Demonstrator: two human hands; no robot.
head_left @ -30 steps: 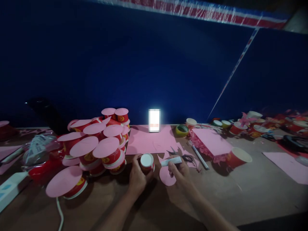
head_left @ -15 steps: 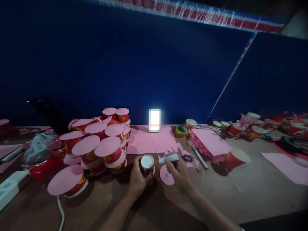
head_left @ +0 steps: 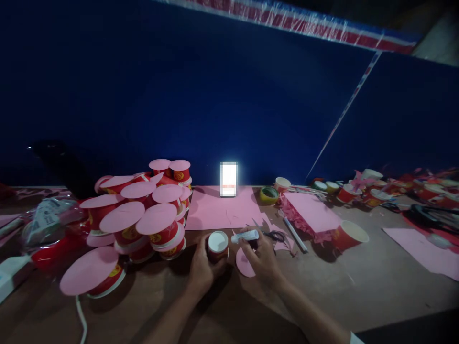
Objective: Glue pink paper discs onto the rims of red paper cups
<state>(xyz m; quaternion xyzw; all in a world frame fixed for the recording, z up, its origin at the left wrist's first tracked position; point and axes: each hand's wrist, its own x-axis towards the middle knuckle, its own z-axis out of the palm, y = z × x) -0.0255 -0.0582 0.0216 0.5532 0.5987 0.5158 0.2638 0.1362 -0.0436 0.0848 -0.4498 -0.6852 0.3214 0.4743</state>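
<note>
My left hand (head_left: pixel 201 270) is wrapped round a small red paper cup (head_left: pixel 217 244) that stands upturned on the brown table, its white base facing up. My right hand (head_left: pixel 263 258) grips a white glue stick (head_left: pixel 245 236) held level, its tip close to the cup's right side. Under the right hand lies a pink paper disc (head_left: pixel 244 263). A pile of red cups capped with pink discs (head_left: pixel 143 222) sits just left of my left hand. Black scissors (head_left: pixel 275 235) lie beyond my right hand.
A glowing phone (head_left: pixel 228 179) stands against the blue wall behind a pink paper sheet (head_left: pixel 224 210). A pink-topped fringed block (head_left: pixel 309 216), a red cup (head_left: pixel 349 234) and tape rolls (head_left: pixel 268 194) lie right. More cups crowd the far right; a white cable (head_left: pixel 81 320) trails left.
My right hand has carried the glue stick leftward, closer to the cup. The left hand keeps its hold on the cup. The view has shifted slightly.
</note>
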